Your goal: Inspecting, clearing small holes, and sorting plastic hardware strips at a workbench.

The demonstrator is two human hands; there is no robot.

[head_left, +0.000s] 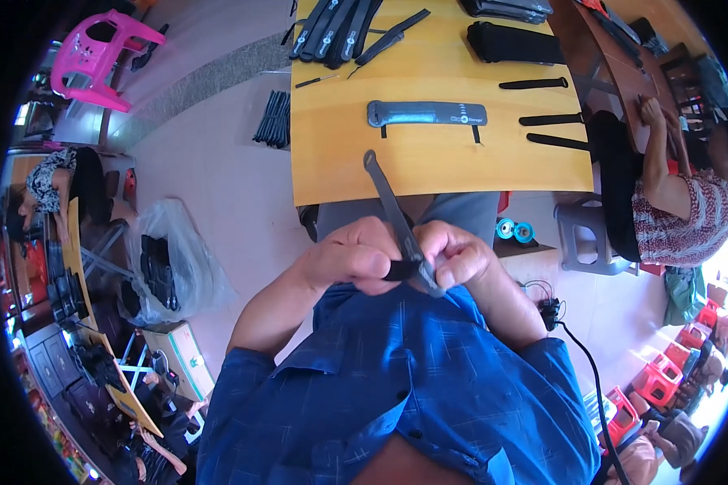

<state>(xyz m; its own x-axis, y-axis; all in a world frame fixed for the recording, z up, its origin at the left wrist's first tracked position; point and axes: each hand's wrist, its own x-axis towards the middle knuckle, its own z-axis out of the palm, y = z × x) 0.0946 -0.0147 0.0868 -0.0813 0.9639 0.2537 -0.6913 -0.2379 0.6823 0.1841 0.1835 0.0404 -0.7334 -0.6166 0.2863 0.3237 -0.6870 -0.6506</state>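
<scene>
Close to my body, just off the table's near edge, both my hands are closed on a long grey strap piece (pixel 390 196) with a rounded end and a slot at its far tip. My left hand (pixel 352 257) pinches a short black strap (pixel 401 270) that crosses it. My right hand (pixel 461 255) grips the lower, folded part of the grey strap. Beyond them on the yellow table (pixel 340 166) lies a wide grey strap (pixel 429 113) with white print, two short black bands sticking out below it. Several loose black straps (pixel 554 120) lie to its right.
Bundled grey straps (pixel 332 34) and a black stack (pixel 514 43) lie at the table's far side. A thin pointed tool (pixel 319 81) rests near the left edge. Another person (pixel 679 202) sits at right. A pink stool (pixel 97 61) and plastic bag (pixel 178 263) are at left.
</scene>
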